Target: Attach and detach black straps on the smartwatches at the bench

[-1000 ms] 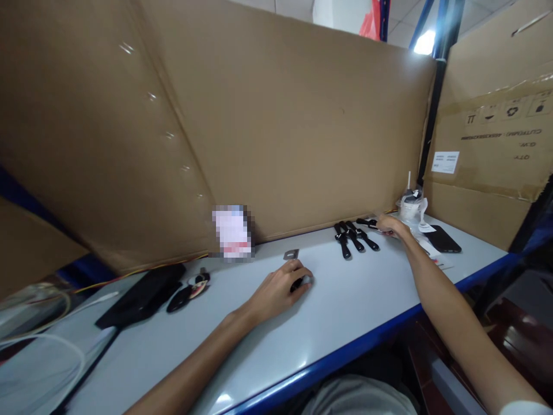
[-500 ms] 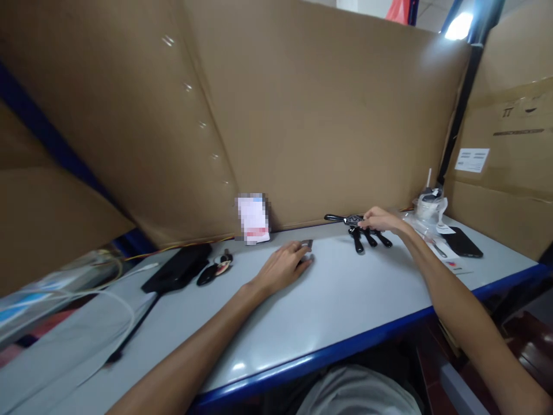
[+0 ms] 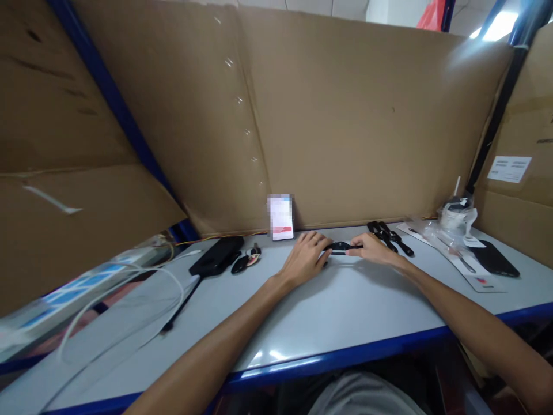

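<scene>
A black spokeshave [image 3: 340,246] with a handle at each side is held level just above or on the table; I cannot tell which. A strip of bare metal shows along its lower edge. My left hand [image 3: 306,253] is closed on its left end, fingers over the top and thumb below. The right end is pinched between the thumb and fingers of my right hand [image 3: 370,248]. Just beyond my right hand lie more black spokeshaves [image 3: 395,237], close together on the table.
A phone [image 3: 282,218] leans on the cardboard wall [image 3: 345,115]. Left of it are a key set [image 3: 246,260], a black box with a cable [image 3: 218,255] and a power strip [image 3: 82,294]. At right are clear packaging [image 3: 444,242], a cup [image 3: 455,214] and a black phone [image 3: 499,259].
My right hand has lifted one spokeshave off the group and brought it left to my left hand. The left hand, earlier on a small metal plate, now grips it too. The view has shifted left.
</scene>
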A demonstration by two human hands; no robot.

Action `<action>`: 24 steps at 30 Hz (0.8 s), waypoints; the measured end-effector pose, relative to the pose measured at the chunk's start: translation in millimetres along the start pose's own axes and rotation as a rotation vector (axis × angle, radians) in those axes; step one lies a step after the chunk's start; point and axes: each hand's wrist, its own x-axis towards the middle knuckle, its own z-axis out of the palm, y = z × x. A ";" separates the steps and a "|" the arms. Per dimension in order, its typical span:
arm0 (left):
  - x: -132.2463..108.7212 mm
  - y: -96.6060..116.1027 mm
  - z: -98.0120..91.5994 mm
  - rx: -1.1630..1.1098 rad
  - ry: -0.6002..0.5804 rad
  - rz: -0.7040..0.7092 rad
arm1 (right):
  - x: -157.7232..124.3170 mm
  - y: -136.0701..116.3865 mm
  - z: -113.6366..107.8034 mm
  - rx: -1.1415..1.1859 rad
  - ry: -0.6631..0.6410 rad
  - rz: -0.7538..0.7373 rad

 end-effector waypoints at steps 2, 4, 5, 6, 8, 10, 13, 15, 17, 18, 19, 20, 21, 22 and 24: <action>0.0 3.7 1.2 -0.029 -0.058 -0.010 | -2.2 -3.4 -1.8 -0.040 0.026 -0.045; -0.7 4.6 2.2 -0.058 -0.084 -0.052 | -4.2 -6.7 -4.0 -0.081 0.046 -0.063; -1.2 4.5 2.2 -0.067 -0.093 -0.073 | -5.2 -8.7 -4.8 -0.101 0.051 -0.066; -1.5 4.2 1.8 -0.073 -0.100 -0.089 | -6.2 -11.3 -5.4 -0.119 0.055 -0.068; -1.9 3.8 0.3 -0.077 -0.111 -0.111 | -8.1 -17.6 -5.8 -0.154 0.057 -0.074; -1.9 3.9 -1.6 -0.070 -0.120 -0.133 | -9.7 -24.2 -5.0 -0.191 0.061 -0.082; -2.1 5.0 -3.5 -0.053 -0.145 -0.158 | -12.0 -30.4 -2.8 -0.286 0.100 -0.106; -2.7 6.8 -3.5 -0.074 -0.150 -0.166 | -13.6 -31.3 -1.5 -0.370 0.133 -0.149; -3.1 9.6 -3.1 -0.115 -0.140 -0.170 | -15.1 -31.2 -0.6 -0.448 0.167 -0.206; -3.2 11.3 -3.0 -0.132 -0.133 -0.170 | -15.8 -31.1 -0.3 -0.476 0.186 -0.230; -3.2 13.0 -3.1 -0.141 -0.127 -0.171 | -16.2 -31.1 0.0 -0.495 0.209 -0.246; -3.1 14.6 -3.5 -0.140 -0.122 -0.171 | -16.5 -31.3 0.4 -0.507 0.234 -0.254; -3.0 16.0 -4.1 -0.135 -0.117 -0.172 | -16.7 -31.6 0.9 -0.515 0.262 -0.253; -2.9 17.0 -4.8 -0.129 -0.115 -0.172 | -16.7 -32.1 1.5 -0.519 0.287 -0.245; -2.9 17.7 -5.3 -0.130 -0.112 -0.172 | -16.4 -33.6 2.8 -0.517 0.317 -0.222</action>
